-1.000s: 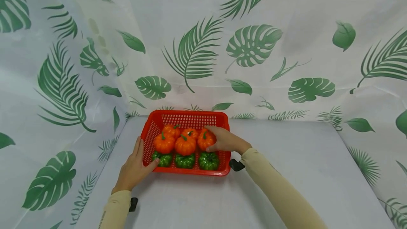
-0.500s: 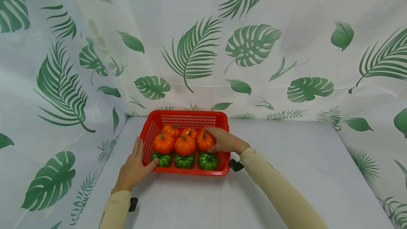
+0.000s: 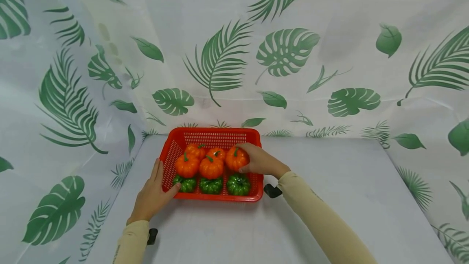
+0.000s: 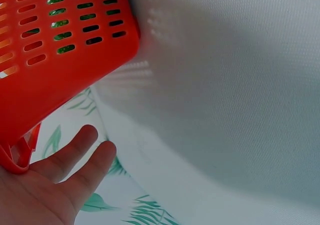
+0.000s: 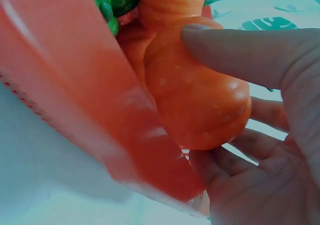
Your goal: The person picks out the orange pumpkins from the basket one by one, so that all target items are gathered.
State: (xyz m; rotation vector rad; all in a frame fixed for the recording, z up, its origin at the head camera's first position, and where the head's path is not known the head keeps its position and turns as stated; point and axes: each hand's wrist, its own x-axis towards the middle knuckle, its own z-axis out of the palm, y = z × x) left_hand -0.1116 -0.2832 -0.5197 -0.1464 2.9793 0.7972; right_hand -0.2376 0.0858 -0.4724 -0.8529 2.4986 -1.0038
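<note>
A red slotted plastic basket (image 3: 216,136) stands on the white table, holding small pumpkins. Several orange pumpkins (image 3: 211,168) sit in its middle and back. Three green ones (image 3: 210,185) line the front. My right hand (image 3: 261,161) reaches over the basket's right side and grips the rightmost orange pumpkin (image 5: 200,95), thumb on one side, fingers curled on the other. My left hand (image 3: 148,199) rests against the left rim, its fingers straight along the outside and its thumb over the front left corner. In the left wrist view the fingers (image 4: 82,177) extend past the rim.
White cloth printed with green leaves (image 3: 216,64) rises behind the basket and at both sides. The white tabletop (image 3: 329,174) extends to the right and in front of the basket. A dark wrist device (image 3: 272,191) hangs beneath the right wrist, close to the basket.
The rightmost orange pumpkin has shifted slightly upward and back in my right hand, away from the green one in front. My left hand keeps its place; the head view has drifted slightly.
</note>
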